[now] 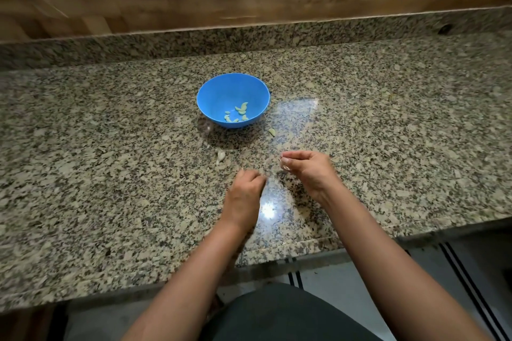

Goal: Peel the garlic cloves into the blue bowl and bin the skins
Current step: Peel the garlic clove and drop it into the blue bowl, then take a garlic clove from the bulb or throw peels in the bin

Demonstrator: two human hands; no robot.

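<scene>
While the right hand [307, 170] keeps its grip pinched on a pale garlic piece [285, 164] for peeling, the blue bowl [221, 91] of peeled cloves [239, 113] waits at 12 o'clock; the left hand [245, 194], its grip turned down, cannot be read.

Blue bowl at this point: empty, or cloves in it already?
Not empty. The blue bowl stands upright with several peeled cloves on its bottom, far from full; one more clove lies outside on the counter.
</scene>
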